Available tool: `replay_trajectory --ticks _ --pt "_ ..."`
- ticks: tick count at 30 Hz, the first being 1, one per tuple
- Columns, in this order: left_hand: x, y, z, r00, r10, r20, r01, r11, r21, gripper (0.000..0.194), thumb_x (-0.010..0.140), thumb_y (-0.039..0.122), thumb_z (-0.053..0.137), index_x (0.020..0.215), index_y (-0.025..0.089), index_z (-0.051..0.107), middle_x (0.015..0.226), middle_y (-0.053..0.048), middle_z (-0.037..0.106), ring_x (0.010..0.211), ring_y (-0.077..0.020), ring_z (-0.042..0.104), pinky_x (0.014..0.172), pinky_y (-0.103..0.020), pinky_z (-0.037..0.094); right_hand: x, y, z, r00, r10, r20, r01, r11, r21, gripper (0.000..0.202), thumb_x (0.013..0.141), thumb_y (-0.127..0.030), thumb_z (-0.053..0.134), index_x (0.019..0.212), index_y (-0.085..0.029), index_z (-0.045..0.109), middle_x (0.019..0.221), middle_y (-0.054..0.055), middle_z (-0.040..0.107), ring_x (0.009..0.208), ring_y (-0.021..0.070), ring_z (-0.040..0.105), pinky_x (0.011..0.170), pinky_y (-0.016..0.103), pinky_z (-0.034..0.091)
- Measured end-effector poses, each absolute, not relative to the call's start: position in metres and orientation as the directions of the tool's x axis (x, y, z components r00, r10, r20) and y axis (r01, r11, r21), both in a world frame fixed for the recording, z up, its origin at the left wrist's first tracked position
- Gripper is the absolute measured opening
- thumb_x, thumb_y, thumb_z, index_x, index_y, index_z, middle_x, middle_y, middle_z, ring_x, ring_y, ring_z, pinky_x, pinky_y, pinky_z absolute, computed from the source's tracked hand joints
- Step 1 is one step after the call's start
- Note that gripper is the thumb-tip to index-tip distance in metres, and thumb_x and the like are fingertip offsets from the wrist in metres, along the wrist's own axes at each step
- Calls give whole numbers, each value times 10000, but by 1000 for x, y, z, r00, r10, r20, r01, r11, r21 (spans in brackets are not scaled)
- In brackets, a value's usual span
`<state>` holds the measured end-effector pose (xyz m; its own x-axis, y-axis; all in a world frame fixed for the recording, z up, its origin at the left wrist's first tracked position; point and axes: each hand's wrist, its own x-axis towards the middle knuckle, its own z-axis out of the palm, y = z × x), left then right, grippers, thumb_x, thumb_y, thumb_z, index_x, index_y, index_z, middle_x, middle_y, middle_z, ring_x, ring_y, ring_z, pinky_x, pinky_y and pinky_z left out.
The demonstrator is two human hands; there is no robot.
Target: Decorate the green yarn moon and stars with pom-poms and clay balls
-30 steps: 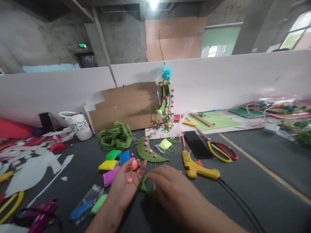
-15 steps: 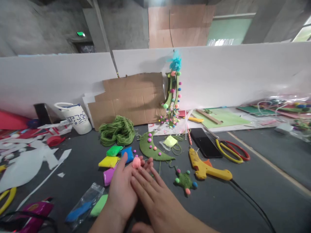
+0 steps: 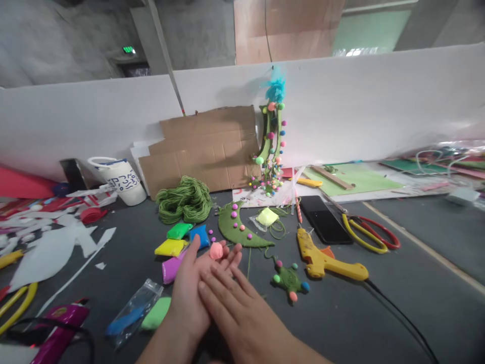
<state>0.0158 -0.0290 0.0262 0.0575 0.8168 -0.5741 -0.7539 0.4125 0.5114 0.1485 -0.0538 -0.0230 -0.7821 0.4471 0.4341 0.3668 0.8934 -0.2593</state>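
Observation:
My left hand [image 3: 193, 283] lies palm up, fingers stretched out, with a lump of pink modelling clay [image 3: 216, 251] resting at the base of its fingers. Flat across that palm rests my right hand [image 3: 235, 298], fingers straight and close together. Whatever may be between the two palms is hidden. Just beyond them is a green crescent moon [image 3: 238, 230] dotted with small pink and purple balls. To the right lies a green yarn-wrapped star [image 3: 290, 279] with coloured balls on its points.
Clay packets, such as a yellow one [image 3: 171, 247], and a green yarn skein [image 3: 184, 199] lie left. Rightward are a yellow glue gun [image 3: 329, 260] with a trailing cord, a phone [image 3: 326, 220] and scissors [image 3: 367, 233]. A decorated hanging [image 3: 271, 136] is at the back.
My right hand has slid slightly toward me and left over the left palm. The pink clay still rests on the left hand. The camera view has shifted a little.

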Motion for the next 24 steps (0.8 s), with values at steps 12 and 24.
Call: replay_trajectory --ticks 12,24 --pt "16 -27 22 47 827 -561 -745 403 532 395 839 470 443 955 104 534 926 -180 633 891 -275 663 719 -370 568 145 -57 -24 -731 491 473 425 871 -247 684 893 -461 440 1393 -24 275 1455 151 268 1372 253 123 1119 424 130" --pt "18 -26 24 48 824 -564 -748 404 526 378 860 472 401 901 124 539 906 -176 646 875 -263 668 700 -377 571 144 -60 -20 -712 485 507 415 874 -253 621 905 -419 431 1371 -25 317 1434 141 334 1372 241 138 1127 410 118"
